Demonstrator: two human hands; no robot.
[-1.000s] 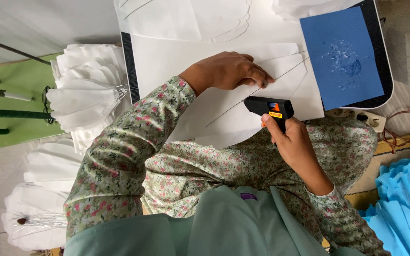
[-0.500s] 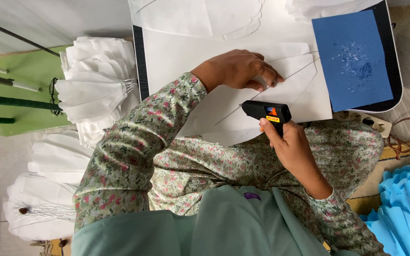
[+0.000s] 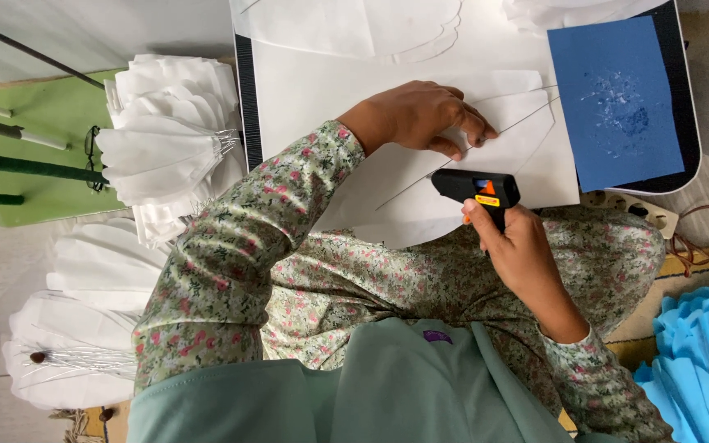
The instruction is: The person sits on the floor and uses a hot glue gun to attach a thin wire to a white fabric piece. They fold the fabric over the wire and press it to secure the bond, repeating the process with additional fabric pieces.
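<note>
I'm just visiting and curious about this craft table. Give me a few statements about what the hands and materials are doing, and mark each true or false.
1. The right hand holds a black glue gun. True.
2. The left hand presses on a white petal-shaped sheet. True.
3. The blue sheet lies under the left hand. False: it lies apart, beyond the glue gun.
4. The white petal bundles sit on the right-hand side. False: they are on the left.
5. The glue gun lies unheld. False: the right hand grips it.
</note>
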